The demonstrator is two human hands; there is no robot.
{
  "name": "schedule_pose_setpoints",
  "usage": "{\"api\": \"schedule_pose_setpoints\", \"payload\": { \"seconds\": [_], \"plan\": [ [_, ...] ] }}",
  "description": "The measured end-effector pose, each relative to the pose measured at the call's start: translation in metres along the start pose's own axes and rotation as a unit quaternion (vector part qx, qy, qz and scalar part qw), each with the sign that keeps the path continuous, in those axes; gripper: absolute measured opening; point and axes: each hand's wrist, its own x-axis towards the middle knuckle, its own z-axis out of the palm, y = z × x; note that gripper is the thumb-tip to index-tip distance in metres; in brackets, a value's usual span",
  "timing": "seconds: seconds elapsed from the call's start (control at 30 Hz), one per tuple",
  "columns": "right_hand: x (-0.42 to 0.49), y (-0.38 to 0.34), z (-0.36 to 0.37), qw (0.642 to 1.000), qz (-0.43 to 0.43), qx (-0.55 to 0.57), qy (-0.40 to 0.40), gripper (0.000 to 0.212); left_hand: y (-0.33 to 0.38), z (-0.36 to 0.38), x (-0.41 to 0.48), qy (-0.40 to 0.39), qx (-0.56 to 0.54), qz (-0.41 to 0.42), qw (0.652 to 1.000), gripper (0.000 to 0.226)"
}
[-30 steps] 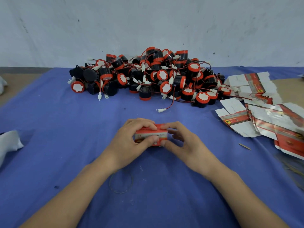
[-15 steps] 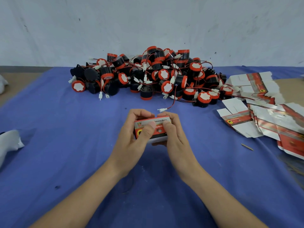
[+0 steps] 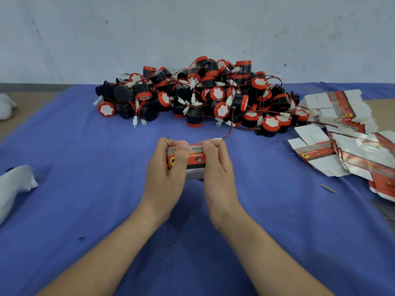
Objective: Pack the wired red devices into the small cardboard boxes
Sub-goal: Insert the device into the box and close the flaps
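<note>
Left hand (image 3: pixel 166 174) and right hand (image 3: pixel 218 174) grip the small box (image 3: pixel 195 160), thumbs covering part of its print, its inside hidden.

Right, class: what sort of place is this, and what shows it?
Probably a packing workstation: a heap of round red wired devices on a blue cloth, flat printed cardboard box blanks beside it, and left hand and right hand gripping a small red cardboard box.

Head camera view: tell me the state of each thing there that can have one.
small cardboard box: folded into shape, held between both hands; whether its ends are shut cannot be seen.
left hand: grips the box's left end.
right hand: grips the box's right end.
red devices: unpacked, heaped loose, wires tangled.
flat boxes: unfolded, stacked at the right.
</note>
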Motion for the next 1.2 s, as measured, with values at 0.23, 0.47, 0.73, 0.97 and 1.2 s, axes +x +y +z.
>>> {"api": "schedule_pose_setpoints", "payload": {
  "seconds": [0.23, 0.47, 0.73, 0.97, 1.2],
  "plan": [
    [0.000, -0.001, 0.011, 0.999, 0.018, 0.044, 0.026, 0.019, -0.003, -0.002, 0.003, 0.039, -0.058, -0.014, 0.997, 0.019],
    [0.001, -0.003, 0.026, 0.999, 0.002, 0.024, 0.031, 0.023, -0.004, -0.010, 0.007, 0.061, -0.054, -0.024, 0.996, 0.021],
    [-0.015, -0.038, -0.037, 0.994, -0.046, -0.037, 0.088, 0.027, 0.006, 0.000, -0.009, -0.189, -0.111, -0.119, 0.969, 0.032],
    [-0.075, -0.092, -0.132, 0.972, -0.083, 0.042, 0.215, 0.031, 0.079, 0.086, -0.048, -0.260, -0.188, -0.168, 0.932, 0.047],
    [-0.152, -0.129, -0.200, 0.947, -0.037, 0.122, 0.296, 0.035, 0.221, 0.224, -0.113, -0.407, -0.301, -0.148, 0.850, 0.035]
  ]
}}
